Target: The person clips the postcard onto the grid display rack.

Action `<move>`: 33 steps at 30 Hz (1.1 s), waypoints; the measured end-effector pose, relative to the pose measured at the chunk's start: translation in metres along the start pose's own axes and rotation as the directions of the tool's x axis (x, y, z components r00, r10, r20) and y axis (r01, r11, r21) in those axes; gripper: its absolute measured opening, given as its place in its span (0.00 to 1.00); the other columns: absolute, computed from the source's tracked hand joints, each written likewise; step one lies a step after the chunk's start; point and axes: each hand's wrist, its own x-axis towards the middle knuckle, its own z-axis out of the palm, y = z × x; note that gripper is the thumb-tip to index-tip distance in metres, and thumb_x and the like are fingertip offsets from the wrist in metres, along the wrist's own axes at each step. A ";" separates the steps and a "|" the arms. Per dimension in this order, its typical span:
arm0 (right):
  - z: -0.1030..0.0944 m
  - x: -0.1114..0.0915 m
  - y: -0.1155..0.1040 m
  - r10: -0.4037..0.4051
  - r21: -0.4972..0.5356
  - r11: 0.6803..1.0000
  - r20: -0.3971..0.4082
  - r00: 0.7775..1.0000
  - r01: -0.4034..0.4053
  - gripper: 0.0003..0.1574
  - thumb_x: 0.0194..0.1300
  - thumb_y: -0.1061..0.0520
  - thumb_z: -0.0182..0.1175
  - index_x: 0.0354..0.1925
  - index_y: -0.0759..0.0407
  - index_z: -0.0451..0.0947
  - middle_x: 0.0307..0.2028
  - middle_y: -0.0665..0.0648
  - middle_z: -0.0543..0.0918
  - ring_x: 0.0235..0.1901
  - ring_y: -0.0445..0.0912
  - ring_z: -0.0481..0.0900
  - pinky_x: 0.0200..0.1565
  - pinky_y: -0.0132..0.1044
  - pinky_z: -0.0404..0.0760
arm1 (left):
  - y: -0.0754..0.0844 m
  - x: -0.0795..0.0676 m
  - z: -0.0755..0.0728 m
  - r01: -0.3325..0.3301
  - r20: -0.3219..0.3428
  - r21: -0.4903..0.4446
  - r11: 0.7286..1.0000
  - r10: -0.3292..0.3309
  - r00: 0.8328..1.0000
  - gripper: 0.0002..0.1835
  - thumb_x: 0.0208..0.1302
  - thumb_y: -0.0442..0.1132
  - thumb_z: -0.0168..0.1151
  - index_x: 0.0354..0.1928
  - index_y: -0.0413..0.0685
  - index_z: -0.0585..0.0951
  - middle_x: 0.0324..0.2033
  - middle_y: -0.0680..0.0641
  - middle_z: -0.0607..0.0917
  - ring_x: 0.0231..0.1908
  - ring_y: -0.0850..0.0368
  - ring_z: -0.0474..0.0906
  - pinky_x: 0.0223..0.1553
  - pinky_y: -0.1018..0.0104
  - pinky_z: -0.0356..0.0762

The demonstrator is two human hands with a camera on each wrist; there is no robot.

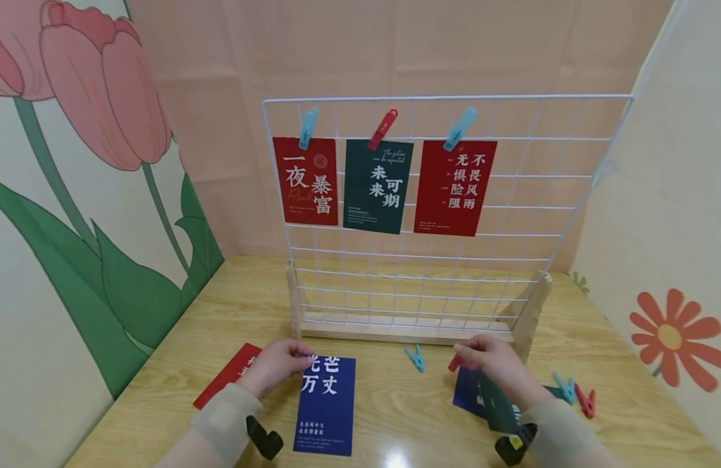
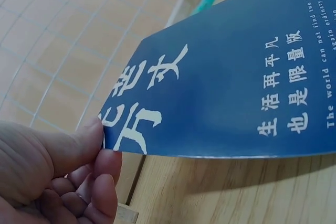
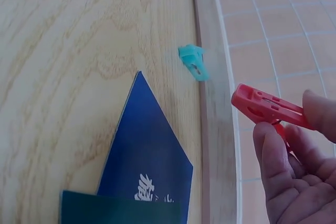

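My left hand [image 1: 280, 365] pinches the top left corner of a blue card [image 1: 326, 416] with white characters. In the left wrist view that card [image 2: 210, 87] is tilted up off the wood. Between the thumb and fingers of my right hand [image 1: 493, 364] is a red clothespin [image 3: 268, 107], over a blue card [image 1: 468, 392] and a dark green card [image 1: 497, 406] that overlap on the table. A teal clothespin [image 1: 416, 359] lies between my hands. Partly under my left forearm is a red card [image 1: 228, 374].
A white wire grid rack [image 1: 419, 260] with wooden feet [image 1: 532, 312] stands behind the hands. Clothespins hold a red card [image 1: 310, 188], a green card [image 1: 376, 188] and another red card [image 1: 454, 192] on it. A teal clothespin [image 1: 565, 388] and a red one [image 1: 586, 400] lie at right.
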 end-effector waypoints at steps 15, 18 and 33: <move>-0.017 0.000 0.001 -0.003 -0.016 1.000 0.055 0.999 0.004 0.36 0.59 0.44 0.67 0.53 0.70 0.74 0.39 0.56 0.84 0.43 0.54 0.81 0.50 0.53 0.76 | -0.002 0.006 0.003 0.001 0.032 -0.107 0.994 0.003 0.999 0.13 0.60 0.40 0.68 0.42 0.41 0.81 0.34 0.47 0.84 0.34 0.54 0.79 0.40 0.60 0.80; -0.021 -0.003 -0.001 0.004 -0.016 1.000 0.065 0.998 -0.003 0.35 0.60 0.44 0.67 0.54 0.69 0.73 0.42 0.57 0.83 0.45 0.54 0.80 0.51 0.57 0.74 | -0.001 0.007 0.003 0.006 0.047 -0.130 0.991 0.000 0.999 0.13 0.60 0.40 0.68 0.42 0.40 0.81 0.34 0.47 0.84 0.34 0.54 0.79 0.40 0.60 0.80; -0.057 -0.013 -0.024 -0.038 -0.073 0.997 0.043 0.998 0.041 0.39 0.61 0.42 0.65 0.59 0.69 0.71 0.46 0.59 0.83 0.44 0.51 0.80 0.45 0.51 0.75 | 0.022 0.003 0.008 -0.102 0.089 -0.160 0.982 0.117 0.989 0.12 0.61 0.42 0.67 0.38 0.41 0.81 0.31 0.47 0.83 0.31 0.54 0.78 0.37 0.59 0.79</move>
